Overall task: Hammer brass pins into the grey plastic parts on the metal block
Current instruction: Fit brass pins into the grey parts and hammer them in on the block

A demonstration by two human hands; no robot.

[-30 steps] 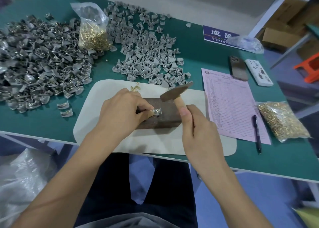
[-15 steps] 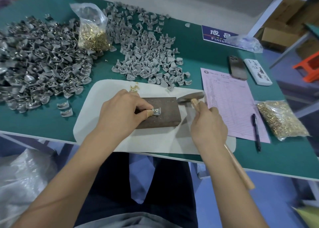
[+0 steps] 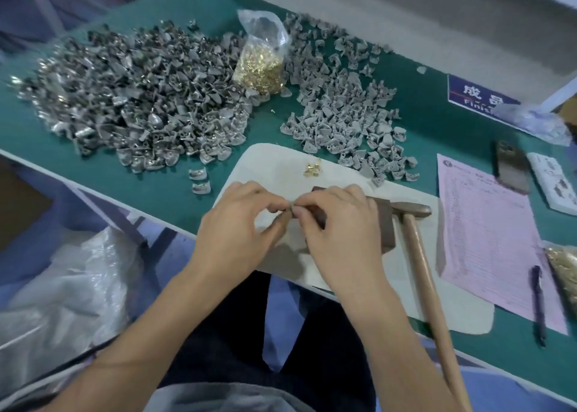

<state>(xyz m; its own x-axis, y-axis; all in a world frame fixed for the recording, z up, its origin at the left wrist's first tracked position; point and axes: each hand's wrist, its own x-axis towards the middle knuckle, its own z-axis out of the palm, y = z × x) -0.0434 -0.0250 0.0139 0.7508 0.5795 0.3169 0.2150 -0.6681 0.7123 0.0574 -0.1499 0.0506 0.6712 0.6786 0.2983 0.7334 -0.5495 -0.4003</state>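
My left hand (image 3: pixel 237 224) and my right hand (image 3: pixel 340 230) meet fingertip to fingertip over the left end of the brown metal block (image 3: pixel 385 224), pinching one small grey plastic part (image 3: pixel 292 209) between them. The part is mostly hidden by my fingers. The hammer (image 3: pixel 418 243) lies on the white mat (image 3: pixel 271 165) just right of the block, its wooden handle pointing toward me. A few loose brass pins (image 3: pixel 313 169) sit on the mat beyond my hands.
Two big heaps of grey parts (image 3: pixel 131 99) (image 3: pixel 349 115) fill the far green table, with a bag of brass pins (image 3: pixel 260 65) between them. Two single parts (image 3: pixel 199 180) lie left of the mat. A pink form (image 3: pixel 487 233), pen (image 3: pixel 538 302), phone (image 3: pixel 512 166) and second pin bag (image 3: pixel 565 271) lie right.
My right hand put the hammer down on the mat beside the block and came left to join my left hand on the grey part. The camera view shifted left.
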